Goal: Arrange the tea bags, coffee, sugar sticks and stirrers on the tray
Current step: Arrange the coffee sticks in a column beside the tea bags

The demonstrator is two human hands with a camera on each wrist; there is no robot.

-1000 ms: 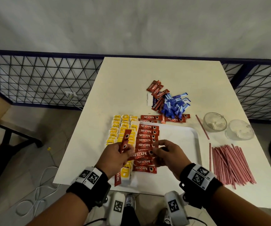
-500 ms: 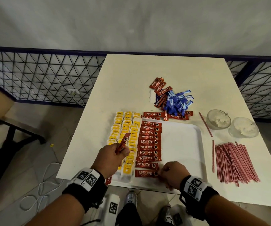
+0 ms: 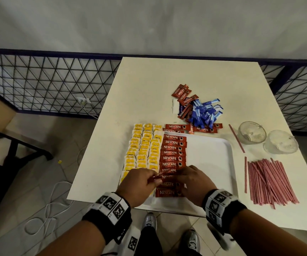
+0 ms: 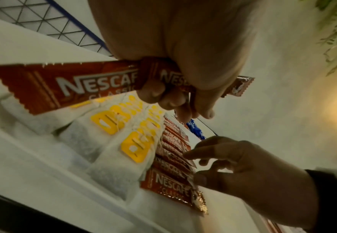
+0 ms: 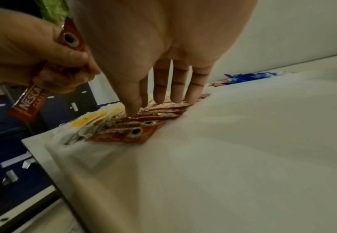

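A person stands over a white table (image 3: 167, 74) sorting hot-drink supplies onto a white tray (image 3: 211, 159) that lies under and just beyond both hands; beyond the hands, on the tray's left part, yellow-tagged tea bags (image 3: 143, 146) lie in overlapping rows, and a column of red coffee sachets (image 3: 173, 153) runs beside them toward the fingers; well to the right of the right hand a sheaf of pink stirrers (image 3: 270, 182) waits on the table, untouched, and far ahead of both hands a loose heap of blue sugar sticks (image 3: 204, 113) lies mixed with more coffee sachets, with two glass bowls (image 3: 251, 132) off to the right; the right hand (image 3: 193, 183) is spread, straight fingers (image 5: 175, 88) reaching down to the near end of the column and seemingly pressing it flat; the left hand (image 3: 137, 185), just beside it, is curled round a few spare sachets (image 4: 64, 85), holding them at mid-length with both ends sticking out. The foil sachets look light, thin and rather slick, so they would likely skid or fan out if nudged; each seems best taken by a pinch on its crimped end or long edges, laid down flat and held with a fingertip while the next overlaps it.
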